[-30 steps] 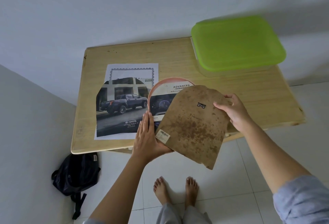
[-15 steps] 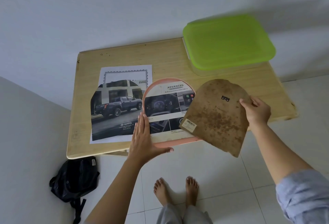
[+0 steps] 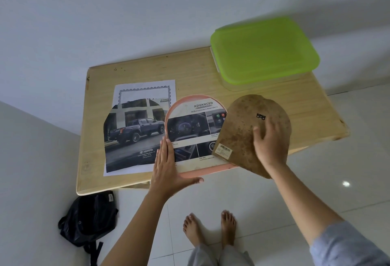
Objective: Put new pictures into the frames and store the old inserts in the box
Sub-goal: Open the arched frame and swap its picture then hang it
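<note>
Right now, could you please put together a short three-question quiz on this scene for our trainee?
1. True or false: the green lid is off the box.
2. Which hand lies on the brown backing board?
A. the left hand
B. the right hand
C. neither
3. Fill in: the picture in the pink arched frame bears the heading "____".

Key
1. False: the lid covers the box at the table's far right corner.
2. B: the right hand lies on the board, while the left hand lies flat at the frame's left edge.
3. ADVANCED.
</note>
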